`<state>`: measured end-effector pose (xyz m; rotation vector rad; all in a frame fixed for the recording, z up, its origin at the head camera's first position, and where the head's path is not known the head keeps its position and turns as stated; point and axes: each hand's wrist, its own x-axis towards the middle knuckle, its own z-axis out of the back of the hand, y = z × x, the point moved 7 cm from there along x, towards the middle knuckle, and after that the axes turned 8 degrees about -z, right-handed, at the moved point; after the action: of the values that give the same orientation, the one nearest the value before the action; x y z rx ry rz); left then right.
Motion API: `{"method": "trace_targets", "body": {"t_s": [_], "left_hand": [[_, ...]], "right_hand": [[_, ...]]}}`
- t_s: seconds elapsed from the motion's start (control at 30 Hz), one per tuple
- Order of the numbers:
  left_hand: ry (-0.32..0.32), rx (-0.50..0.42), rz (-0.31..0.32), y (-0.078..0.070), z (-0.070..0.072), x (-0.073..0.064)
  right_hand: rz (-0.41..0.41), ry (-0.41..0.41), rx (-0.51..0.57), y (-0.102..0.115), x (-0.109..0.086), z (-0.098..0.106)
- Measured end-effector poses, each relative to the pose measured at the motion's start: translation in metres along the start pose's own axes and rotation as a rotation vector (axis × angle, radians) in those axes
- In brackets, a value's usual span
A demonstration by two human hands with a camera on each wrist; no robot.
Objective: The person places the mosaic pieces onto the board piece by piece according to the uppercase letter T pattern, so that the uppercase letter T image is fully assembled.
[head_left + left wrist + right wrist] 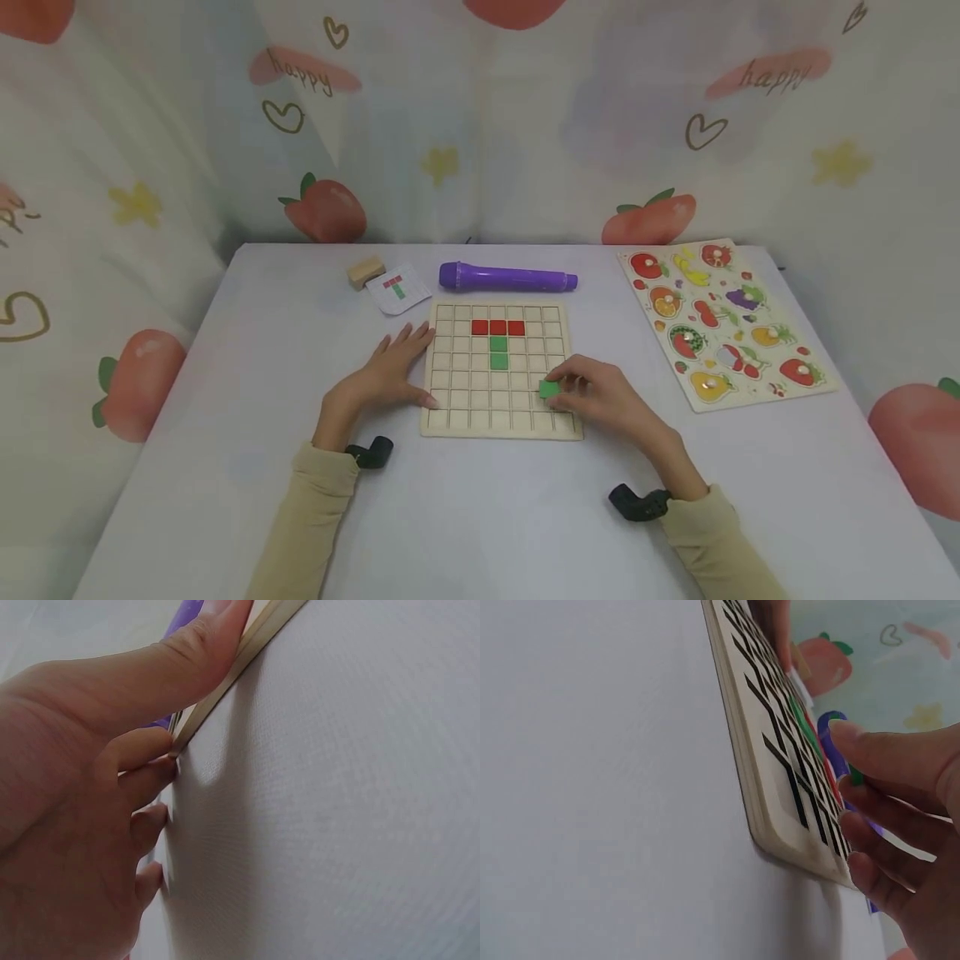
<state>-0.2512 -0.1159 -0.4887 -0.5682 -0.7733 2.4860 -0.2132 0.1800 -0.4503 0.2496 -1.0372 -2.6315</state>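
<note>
A wooden grid board (457,400) lies flat in the middle of the table. Three red tiles (498,327) form a row near its far side, and two green tiles (498,352) run down from the middle one. Over the board's right part, my right hand (600,392) pinches another green tile (549,389) between thumb and fingers. My left hand (382,375) rests at the board's left edge, fingers spread, thumb on the rim. In the left wrist view the thumb lies over the board's edge (225,686), with the other fingertips close beside it.
Beyond the board lies a purple microphone-shaped stick (510,278). A pattern card (399,289) showing a red and green T leans by a small wooden block (366,272) at the back left. A fruit puzzle board (727,325) lies at the right.
</note>
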Motion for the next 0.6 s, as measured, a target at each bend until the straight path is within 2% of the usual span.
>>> {"method": "trace_targets", "body": {"t_s": [0.33, 0.6], "left_hand": [[-0.024, -0.003, 0.000, 0.001, 0.004, -0.007], [-0.033, -0.026, -0.023, -0.001, -0.002, -0.004]], "right_hand": [[0.030, 0.021, 0.014, 0.028, 0.028, -0.024], [0.017, 0.026, 0.036, 0.025, 0.037, -0.040]]}}
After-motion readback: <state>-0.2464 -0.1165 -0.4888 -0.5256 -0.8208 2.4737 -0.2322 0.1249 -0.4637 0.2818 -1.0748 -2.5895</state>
